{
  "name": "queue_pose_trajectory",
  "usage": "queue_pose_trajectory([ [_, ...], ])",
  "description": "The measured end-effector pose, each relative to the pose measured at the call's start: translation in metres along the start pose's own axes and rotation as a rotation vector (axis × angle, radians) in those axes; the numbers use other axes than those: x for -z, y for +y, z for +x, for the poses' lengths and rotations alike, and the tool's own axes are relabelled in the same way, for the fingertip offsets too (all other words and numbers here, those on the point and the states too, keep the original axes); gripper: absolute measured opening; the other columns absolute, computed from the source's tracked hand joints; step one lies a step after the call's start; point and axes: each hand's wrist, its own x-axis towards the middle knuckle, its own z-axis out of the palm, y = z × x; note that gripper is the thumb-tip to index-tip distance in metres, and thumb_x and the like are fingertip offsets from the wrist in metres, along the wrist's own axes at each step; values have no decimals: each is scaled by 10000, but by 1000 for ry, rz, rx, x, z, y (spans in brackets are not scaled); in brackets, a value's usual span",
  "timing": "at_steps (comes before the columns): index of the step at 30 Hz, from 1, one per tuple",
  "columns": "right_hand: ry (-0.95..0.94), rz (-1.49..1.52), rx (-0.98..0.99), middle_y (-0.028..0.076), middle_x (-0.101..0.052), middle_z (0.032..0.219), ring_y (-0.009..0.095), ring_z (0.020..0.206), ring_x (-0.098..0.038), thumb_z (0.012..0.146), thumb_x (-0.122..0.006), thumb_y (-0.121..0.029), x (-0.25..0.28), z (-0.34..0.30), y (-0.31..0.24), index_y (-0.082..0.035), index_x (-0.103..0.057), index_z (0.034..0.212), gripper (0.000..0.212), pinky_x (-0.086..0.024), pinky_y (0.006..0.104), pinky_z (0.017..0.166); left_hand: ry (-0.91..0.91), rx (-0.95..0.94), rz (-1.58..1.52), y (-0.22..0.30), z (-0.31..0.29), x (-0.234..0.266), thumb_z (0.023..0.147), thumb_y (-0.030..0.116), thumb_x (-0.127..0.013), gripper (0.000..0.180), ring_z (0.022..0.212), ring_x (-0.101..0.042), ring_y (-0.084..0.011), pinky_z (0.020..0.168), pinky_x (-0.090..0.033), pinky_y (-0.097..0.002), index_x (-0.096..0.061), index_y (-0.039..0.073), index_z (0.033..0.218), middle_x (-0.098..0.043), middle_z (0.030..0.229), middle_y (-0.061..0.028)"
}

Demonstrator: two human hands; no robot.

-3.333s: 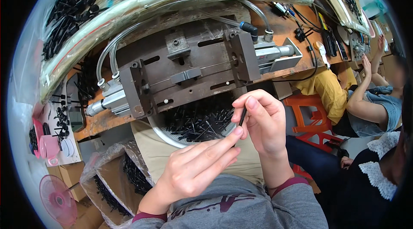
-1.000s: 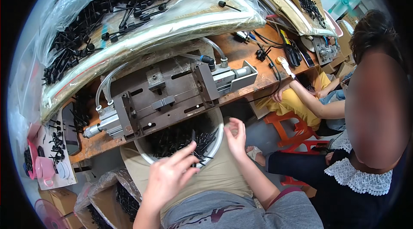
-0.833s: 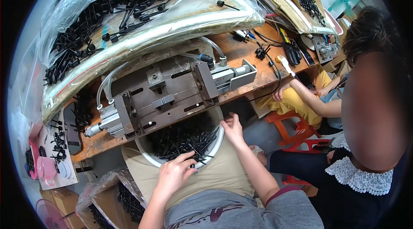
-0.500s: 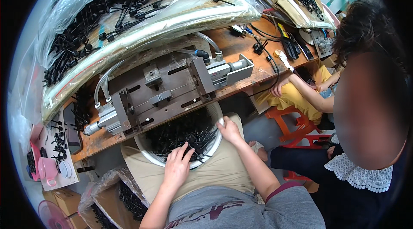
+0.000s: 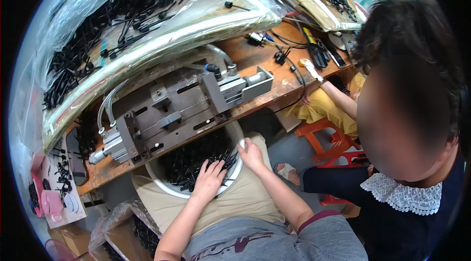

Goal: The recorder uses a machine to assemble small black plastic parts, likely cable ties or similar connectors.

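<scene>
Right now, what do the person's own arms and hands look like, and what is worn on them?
Both forearms are bare, coming in from the lower edge. The left hand and the right hand wear no gloves; no rings or watch show. A grey short sleeve with a dark red band at its hem covers the right upper arm. The left sleeve is out of frame.

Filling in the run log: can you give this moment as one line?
left hand: flat on black parts in basin | right hand: gripping basin rim | press fixture: on bench, untouched
</scene>
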Motion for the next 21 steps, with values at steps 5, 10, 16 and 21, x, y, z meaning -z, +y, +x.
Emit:
queue_pose_trajectory([
  [5, 10, 13, 3, 256, -639, 798, 457, 792, -621, 865, -609, -317, -1, 1, 1, -48, -528, 968, 299, -488, 531, 725, 19, 38, -73, -9, 3, 10, 593, 118, -707, 294, 1238, -463, -263, 1089, -310, -502, -640, 44, 869, -561, 1275, -108],
  [10, 9, 36, 8, 262, -638, 793, 452, 781, -625, 864, -605, -307, -2, 2, 2, -23, -516, 964, 314, -491, 531, 720, 91, 73, -66, -12, 7, 20, 541, 148, -801, 390, 1184, -491, -308, 1046, -346, -495, -647, 54, 887, -566, 1230, -122],
  [16, 7, 42, 6, 252, -643, 801, 444, 787, -629, 855, -616, -303, 1, 2, 1, -31, -515, 963, 310, -495, 523, 718, 108, 132, -120, -7, 13, 29, 555, 266, -838, 563, 1194, -470, -335, 1035, -341, -493, -631, 71, 1042, -518, 1295, -146],
  [21, 14, 41, 12, 251, -645, 802, 441, 787, -632, 840, -634, -302, 0, 2, 1, -37, -513, 962, 315, -497, 525, 718, 166, 229, -208, 13, 16, 56, 616, 309, -831, 743, 1216, -451, -356, 1032, -343, -471, -540, 78, 1259, -472, 1354, -163],
])
